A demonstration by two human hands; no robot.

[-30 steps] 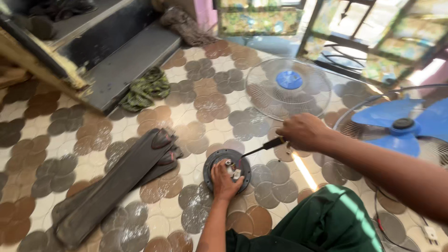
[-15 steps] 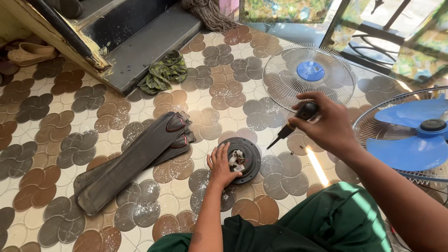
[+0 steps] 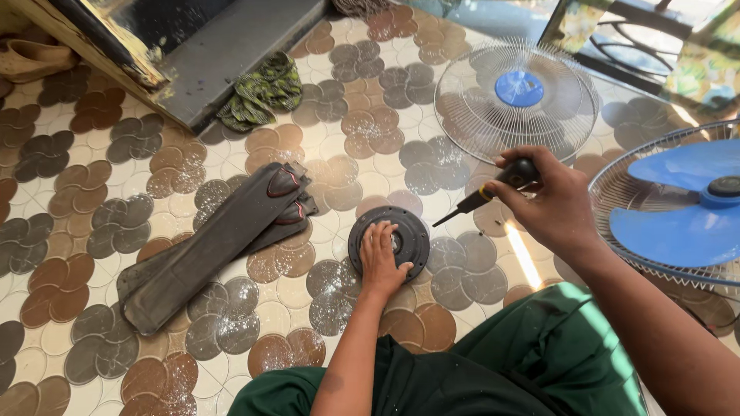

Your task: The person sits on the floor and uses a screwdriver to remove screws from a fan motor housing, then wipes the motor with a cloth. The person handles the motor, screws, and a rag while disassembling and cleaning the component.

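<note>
Fingers of the left hand [image 3: 379,258] hid part of the round black plastic disc [image 3: 388,241], pressing flat; right hand [image 3: 549,202] gripped a black-handled screwdriver [image 3: 486,192], centre-right.

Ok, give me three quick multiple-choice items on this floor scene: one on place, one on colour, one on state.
1. Where does the left hand rest?
A. on the round black disc-shaped part
B. on the wire fan guard with the blue centre
C. on the green cloth

2. What colour are the fan blades at the right edge?
A. red
B. blue
C. white

3. How is the black-handled screwdriver?
A. lying on the tiles
B. stuck in the disc
C. gripped in the right hand, tip lifted clear of the disc

Answers: 1 A, the palm lies flat on the disc. 2 B, the blades behind the wire grille are blue. 3 C, the fingers wrap the handle and the tip sits above the floor.
</note>
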